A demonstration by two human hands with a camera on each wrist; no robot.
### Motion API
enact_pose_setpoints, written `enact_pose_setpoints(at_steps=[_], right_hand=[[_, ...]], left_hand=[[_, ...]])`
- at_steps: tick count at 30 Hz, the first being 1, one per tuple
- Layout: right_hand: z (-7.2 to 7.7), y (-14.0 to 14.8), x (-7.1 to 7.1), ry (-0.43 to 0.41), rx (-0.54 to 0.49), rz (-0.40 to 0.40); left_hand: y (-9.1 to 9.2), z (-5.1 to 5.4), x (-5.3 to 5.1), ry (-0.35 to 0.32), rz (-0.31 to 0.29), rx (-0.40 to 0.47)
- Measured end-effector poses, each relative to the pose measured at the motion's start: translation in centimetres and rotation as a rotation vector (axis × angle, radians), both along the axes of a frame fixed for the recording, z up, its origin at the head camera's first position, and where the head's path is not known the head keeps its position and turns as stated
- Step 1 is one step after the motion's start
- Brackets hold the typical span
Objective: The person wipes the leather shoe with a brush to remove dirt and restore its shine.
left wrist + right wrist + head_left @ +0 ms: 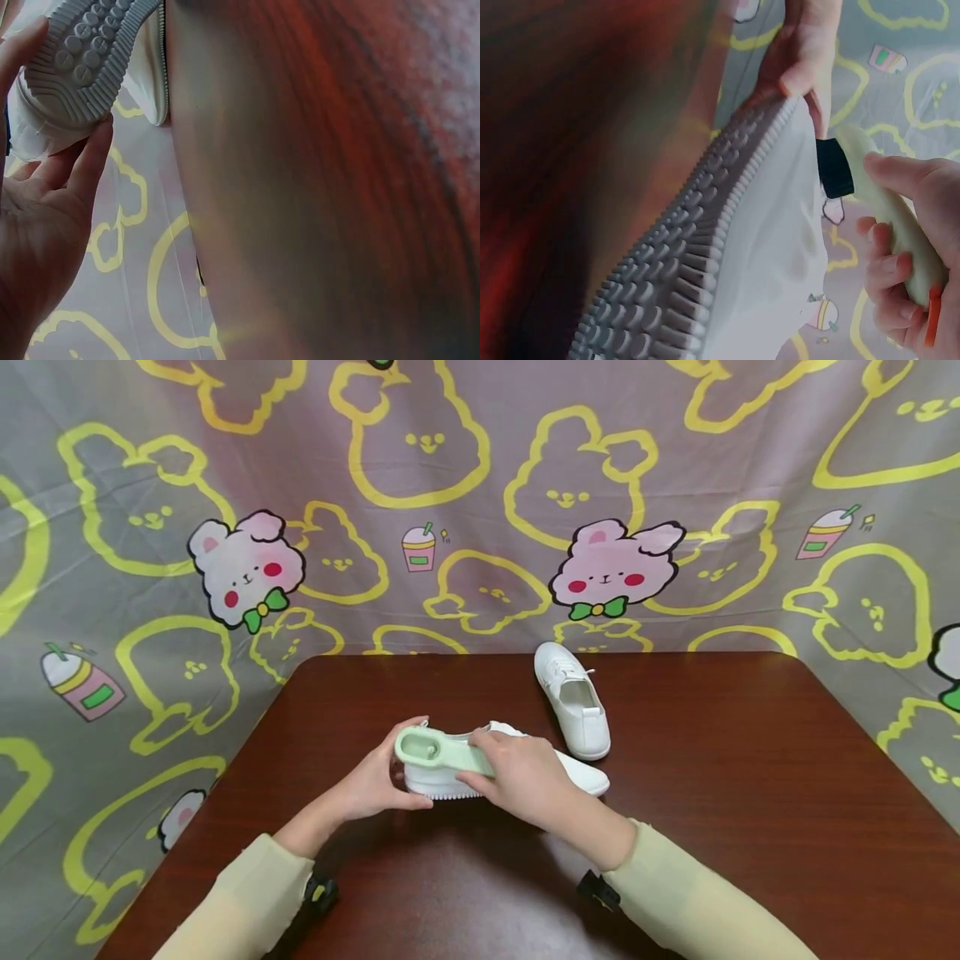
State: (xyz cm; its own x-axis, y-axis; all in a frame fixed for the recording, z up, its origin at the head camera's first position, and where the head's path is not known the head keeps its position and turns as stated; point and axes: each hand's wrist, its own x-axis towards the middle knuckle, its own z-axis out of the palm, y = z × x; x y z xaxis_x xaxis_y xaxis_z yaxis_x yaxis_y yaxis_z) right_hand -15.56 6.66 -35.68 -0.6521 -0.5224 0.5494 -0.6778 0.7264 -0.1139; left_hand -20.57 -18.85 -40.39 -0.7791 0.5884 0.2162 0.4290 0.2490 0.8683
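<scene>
A white lace-up shoe [581, 772] is held above the brown table, toe pointing right, its grey studded sole [660, 277] turned toward the person. My left hand [375, 783] grips it by the heel, thumb at the sole's edge. In my right hand [528, 778] is a pale green shoe brush [457, 756], fingers wrapped round the handle. Its black bristles [835, 169] are at the shoe's white side near the heel in the right wrist view. An orange loop [933, 319] hangs from the handle's end. The shoe's opening is partly hidden behind brush and hand.
The matching white shoe [573, 702] stands at the back of the brown table [712, 793], just behind the held one, toe toward the far edge. A patterned curtain [487, 527] with cartoon bears hangs behind and around the table.
</scene>
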Motion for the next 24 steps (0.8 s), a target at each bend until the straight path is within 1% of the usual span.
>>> enact_pose_setpoints(at_steps=[2, 3, 5, 7, 9, 10, 12, 14, 16, 18, 19, 22, 24], right_hand=[[0.1, 0.0, -0.1, 0.005, -0.023, -0.022], [0.1, 0.0, -0.1, 0.004, -0.031, -0.018], [0.0, -0.1, 0.2, -0.011, -0.029, 0.014], [-0.1, -0.2, 0.5, -0.018, -0.010, 0.059], [-0.2, -0.2, 0.7, -0.016, 0.011, 0.092], [-0.3, -0.2, 0.7, -0.011, 0.017, 0.091], [-0.4, -0.1, 0.4, 0.007, 0.008, 0.054], [-0.4, 0.1, 0.1, 0.017, -0.026, 0.003], [-0.4, 0.4, 0.0, 0.013, -0.060, -0.030], [-0.4, 0.7, 0.1, -0.007, -0.077, -0.017], [-0.4, 0.9, 0.2, -0.019, -0.075, 0.003], [-0.4, 1.3, 0.9, -0.060, -0.034, 0.068], [-0.6, 1.6, 1.1, -0.071, -0.003, 0.094]], left_hand=[[0.1, -0.1, -0.1, -0.028, -0.019, 0.030], [0.1, -0.1, -0.1, -0.022, -0.025, 0.030], [0.0, -0.1, -0.2, 0.028, -0.016, 0.006], [-0.1, -0.1, -0.2, 0.061, -0.012, -0.011], [-0.3, -0.1, -0.2, 0.088, 0.007, -0.034], [-0.3, -0.1, -0.2, 0.078, 0.010, -0.035], [-0.3, -0.2, -0.1, 0.024, 0.005, -0.026], [-0.2, -0.2, 0.0, -0.016, 0.014, -0.026], [-0.1, -0.2, 0.0, -0.061, 0.008, -0.016], [-0.1, -0.1, 0.0, -0.069, 0.012, -0.019], [-0.1, -0.1, 0.0, -0.060, 0.016, -0.028], [-0.2, 0.0, -0.1, -0.047, 0.016, -0.049], [-0.2, 0.1, -0.1, -0.061, 0.010, -0.052]])
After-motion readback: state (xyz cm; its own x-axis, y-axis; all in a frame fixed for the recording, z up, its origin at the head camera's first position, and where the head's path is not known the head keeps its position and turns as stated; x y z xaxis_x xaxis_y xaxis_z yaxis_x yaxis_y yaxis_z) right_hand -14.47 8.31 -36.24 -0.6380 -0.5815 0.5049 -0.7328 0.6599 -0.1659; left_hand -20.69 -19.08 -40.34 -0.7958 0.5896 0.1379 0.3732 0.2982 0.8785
